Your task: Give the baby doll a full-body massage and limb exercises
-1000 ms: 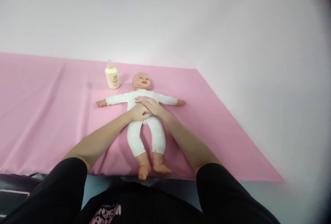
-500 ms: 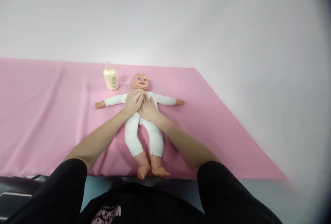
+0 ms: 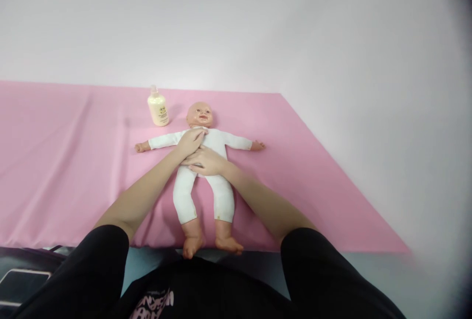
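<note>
A baby doll (image 3: pixel 222 196) in a white suit lies on its back on the pink cloth, arms spread and feet at the near edge. My left hand (image 3: pixel 191 142) rests flat on the left side of its chest, fingers stretched toward the upper chest. Lower down, across the doll's belly, lies my right hand (image 3: pixel 208 160), its fingers extended to the left and close below my left hand. Neither hand grips anything. The doll's smiling head (image 3: pixel 199 114) shows shiny whitish smears.
A bottle of pale yellow liquid (image 3: pixel 158 108) stands left of the doll's head. The pink cloth (image 3: pixel 295 186) covers the table, with folds at the left. A phone-like dark object (image 3: pixel 22 284) is at the lower left, below the table edge.
My right hand has moved down and left from the doll's chest to its belly, its fingers turning to point left. The doll's left-side leg in view has shifted outward.
</note>
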The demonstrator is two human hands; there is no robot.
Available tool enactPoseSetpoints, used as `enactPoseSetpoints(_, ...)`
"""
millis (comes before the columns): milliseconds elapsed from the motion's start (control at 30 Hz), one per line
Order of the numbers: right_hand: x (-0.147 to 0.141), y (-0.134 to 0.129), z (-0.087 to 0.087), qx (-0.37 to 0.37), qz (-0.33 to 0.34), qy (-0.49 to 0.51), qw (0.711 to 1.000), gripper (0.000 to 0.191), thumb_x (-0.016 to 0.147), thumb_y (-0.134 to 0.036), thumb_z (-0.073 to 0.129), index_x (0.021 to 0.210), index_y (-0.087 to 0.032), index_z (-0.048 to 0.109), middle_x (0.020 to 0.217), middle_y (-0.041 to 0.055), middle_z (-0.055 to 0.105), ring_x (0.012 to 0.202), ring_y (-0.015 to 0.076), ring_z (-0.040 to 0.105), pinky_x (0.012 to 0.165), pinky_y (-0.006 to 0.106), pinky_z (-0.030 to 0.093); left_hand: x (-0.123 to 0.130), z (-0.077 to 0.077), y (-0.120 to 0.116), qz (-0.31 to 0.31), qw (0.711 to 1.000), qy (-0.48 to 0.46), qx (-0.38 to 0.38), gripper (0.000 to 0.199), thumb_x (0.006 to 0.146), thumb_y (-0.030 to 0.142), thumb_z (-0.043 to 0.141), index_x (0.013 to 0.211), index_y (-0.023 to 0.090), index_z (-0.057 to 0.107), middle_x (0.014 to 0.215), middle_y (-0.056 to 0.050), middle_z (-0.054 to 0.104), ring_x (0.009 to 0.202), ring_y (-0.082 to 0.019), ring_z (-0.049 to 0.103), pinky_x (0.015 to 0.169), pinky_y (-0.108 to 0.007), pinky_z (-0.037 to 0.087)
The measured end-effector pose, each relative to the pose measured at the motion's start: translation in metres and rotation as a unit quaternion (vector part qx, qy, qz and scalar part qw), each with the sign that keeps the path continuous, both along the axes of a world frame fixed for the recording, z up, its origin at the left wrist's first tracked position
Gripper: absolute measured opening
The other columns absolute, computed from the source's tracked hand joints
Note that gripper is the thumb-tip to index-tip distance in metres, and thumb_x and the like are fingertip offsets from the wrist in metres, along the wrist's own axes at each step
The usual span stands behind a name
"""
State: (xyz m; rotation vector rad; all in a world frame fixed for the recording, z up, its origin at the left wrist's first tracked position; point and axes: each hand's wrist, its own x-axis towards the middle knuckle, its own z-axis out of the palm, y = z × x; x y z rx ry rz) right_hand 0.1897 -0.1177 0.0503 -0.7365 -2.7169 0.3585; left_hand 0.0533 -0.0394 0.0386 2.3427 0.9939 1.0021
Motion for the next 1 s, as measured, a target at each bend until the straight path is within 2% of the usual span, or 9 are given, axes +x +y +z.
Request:
enactPoseSetpoints(167,0.002,0.002,-0.006,-0.015,-0.039,0.073,0.997,0.033,0.102,-0.026,0.049,0.121,-0.024,0.076,0.123,0.0005,0.074,0.118,0.0182,0.065,0.117,0.037,0.039,-0.005,-0.007,0.006,0.012,1.0,-0.018,-0.009,0.035,0.1,0.024,0.039,0.108,0.018,0.073,0.121,-0.009,0.076,0.122,-0.023,0.068,0.114,-0.039,0.05)
enactPoseSetpoints(300,0.007,0.004,-0.015,-0.026,-0.098,0.182,0.978,0.036,0.103,-0.025,0.042,0.107,-0.018,0.078,0.11,0.0047,0.076,0.104,0.016,0.067,0.106,0.031,0.048,-0.014,-0.015,0.01,0.03,0.999,-0.023,0.007,0.035,0.098,0.02,0.039,0.111,0.016,0.071,0.128,-0.011,0.073,0.127,-0.023,0.066,0.117,-0.041,0.047)
enactPoseSetpoints(400,0.011,0.01,-0.023,-0.005,-0.15,0.237,0.96,0.036,0.103,-0.028,0.041,0.101,-0.017,0.075,0.102,0.0064,0.075,0.098,0.0171,0.067,0.099,0.032,0.05,-0.017,-0.018,0.01,0.022,0.999,0.0,0.025,0.036,0.098,0.021,0.039,0.117,0.017,0.069,0.132,-0.011,0.071,0.129,-0.023,0.064,0.116,-0.04,0.048)
enactPoseSetpoints(467,0.014,0.016,-0.026,0.025,-0.169,0.242,0.955,0.033,0.101,-0.029,0.043,0.099,-0.017,0.073,0.103,0.0073,0.074,0.1,0.019,0.066,0.1,0.035,0.051,-0.017,-0.019,0.009,0.018,0.999,0.011,0.033,0.036,0.1,0.023,0.038,0.119,0.019,0.068,0.132,-0.01,0.071,0.13,-0.023,0.063,0.117,-0.041,0.047)
enactPoseSetpoints(567,0.02,0.026,-0.03,0.055,-0.206,0.224,0.951,0.031,0.099,-0.03,0.047,0.115,-0.017,0.07,0.125,0.0095,0.069,0.122,0.0231,0.06,0.115,0.042,0.045,-0.018,-0.022,0.009,0.046,0.998,0.002,0.032,0.037,0.098,0.021,0.038,0.122,0.018,0.066,0.136,-0.011,0.069,0.132,-0.024,0.061,0.119,-0.042,0.044)
enactPoseSetpoints(700,0.033,0.038,-0.036,0.026,-0.283,0.174,0.943,0.047,0.1,-0.032,0.048,0.145,-0.02,0.057,0.156,0.0057,0.049,0.15,0.025,0.041,0.131,0.048,0.028,-0.024,-0.025,0.01,0.16,0.987,0.014,-0.028,0.041,0.099,0.025,0.042,0.135,0.014,0.057,0.141,-0.016,0.064,0.132,-0.028,0.06,0.119,-0.047,0.044)
enactPoseSetpoints(767,0.041,0.045,-0.041,0.003,-0.321,0.163,0.933,0.053,0.101,-0.035,0.048,0.151,-0.019,0.052,0.16,0.0057,0.044,0.153,0.0251,0.038,0.132,0.047,0.027,-0.028,-0.023,0.011,0.191,0.979,0.043,-0.054,0.042,0.102,0.029,0.04,0.137,0.013,0.057,0.142,-0.017,0.064,0.132,-0.029,0.06,0.117,-0.048,0.044)
enactPoseSetpoints(833,0.049,0.052,-0.046,-0.016,-0.351,0.164,0.922,0.056,0.102,-0.039,0.045,0.154,-0.016,0.048,0.16,0.008,0.044,0.151,0.0241,0.041,0.131,0.044,0.03,-0.031,-0.02,0.01,0.191,0.977,0.077,-0.055,0.043,0.104,0.031,0.036,0.136,0.013,0.058,0.142,-0.016,0.064,0.132,-0.029,0.06,0.117,-0.047,0.044)
enactPoseSetpoints(1000,0.07,0.061,-0.049,0.004,-0.42,0.108,0.901,0.053,0.106,-0.042,0.039,0.148,-0.014,0.055,0.147,0.012,0.058,0.138,0.026,0.053,0.123,0.044,0.037,-0.035,-0.011,0.009,0.217,0.961,0.165,-0.038,0.047,0.106,0.032,0.03,0.135,0.014,0.061,0.137,-0.016,0.067,0.126,-0.031,0.063,0.111,-0.045,0.047)
